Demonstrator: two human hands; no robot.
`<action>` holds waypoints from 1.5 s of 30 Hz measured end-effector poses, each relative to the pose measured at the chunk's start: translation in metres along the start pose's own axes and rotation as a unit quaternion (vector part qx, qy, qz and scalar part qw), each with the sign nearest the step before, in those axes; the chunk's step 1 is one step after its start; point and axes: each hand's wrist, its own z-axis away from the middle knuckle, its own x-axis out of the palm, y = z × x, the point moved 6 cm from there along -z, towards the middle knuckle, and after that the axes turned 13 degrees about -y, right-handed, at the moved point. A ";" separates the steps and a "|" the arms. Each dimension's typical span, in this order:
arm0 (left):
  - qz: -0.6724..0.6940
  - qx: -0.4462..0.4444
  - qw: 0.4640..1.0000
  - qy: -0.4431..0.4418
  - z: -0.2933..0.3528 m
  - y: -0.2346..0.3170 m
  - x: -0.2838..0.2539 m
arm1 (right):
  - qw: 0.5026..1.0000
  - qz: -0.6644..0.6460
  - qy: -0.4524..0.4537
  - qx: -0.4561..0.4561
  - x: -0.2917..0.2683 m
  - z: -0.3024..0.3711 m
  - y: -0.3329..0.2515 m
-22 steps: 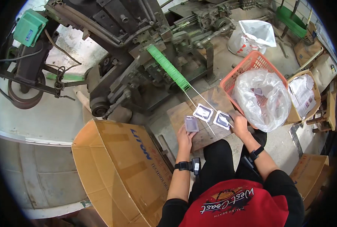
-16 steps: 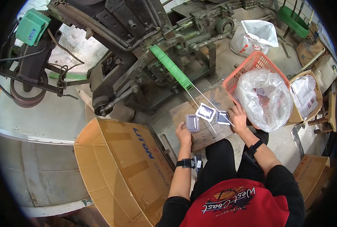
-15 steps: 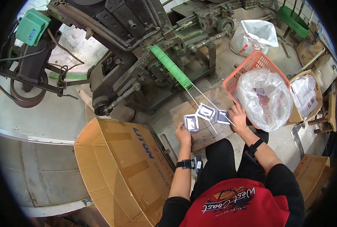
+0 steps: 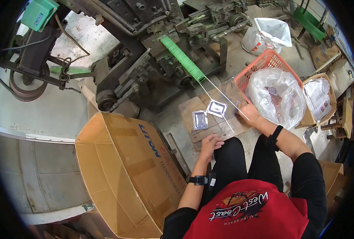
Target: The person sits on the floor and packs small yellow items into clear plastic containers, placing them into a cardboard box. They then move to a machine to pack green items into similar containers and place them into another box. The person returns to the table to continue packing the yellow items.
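Two small flat rectangular pieces, dark with pale borders, lie on a wooden board: the left piece (image 4: 200, 120) and, higher up and tilted, the right piece (image 4: 217, 108). Across the board (image 4: 189, 109) run two thin pale rods (image 4: 225, 98), one passing over the right piece. A long stack of green rings or loops (image 4: 183, 59) sits on the rods by the machine. My left hand (image 4: 212, 145), empty with fingers apart, is at the board's near edge. Beside the right rod, my right hand (image 4: 249, 114) has curled fingers; whatever they hold is hidden.
A dark, greasy machine (image 4: 141, 44) stands ahead. To the right, an orange plastic basket (image 4: 260, 59) holds a clear plastic bag (image 4: 290, 104) with a small purplish piece inside. Beyond is a white sack (image 4: 260, 42). A large cardboard box (image 4: 133, 167) stands left.
My left hand has drawn back from the left piece toward my knee. A third piece near my right hand no longer shows on the board. The view has shifted slightly.
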 end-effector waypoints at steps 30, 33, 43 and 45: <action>0.109 0.132 0.984 0.051 -0.037 0.022 0.046 | 0.600 -0.797 -0.071 0.030 0.011 0.052 -0.039; 0.162 0.105 0.980 0.053 -0.019 0.034 0.026 | 0.759 -0.648 0.046 0.034 -0.048 0.032 0.010; 0.207 0.047 0.974 -0.085 0.002 0.046 0.088 | 0.968 -0.228 0.021 -0.098 -0.207 -0.091 -0.012; 0.218 0.060 0.971 -0.074 0.001 0.049 0.098 | 0.976 -0.193 0.041 -0.097 -0.206 -0.101 -0.012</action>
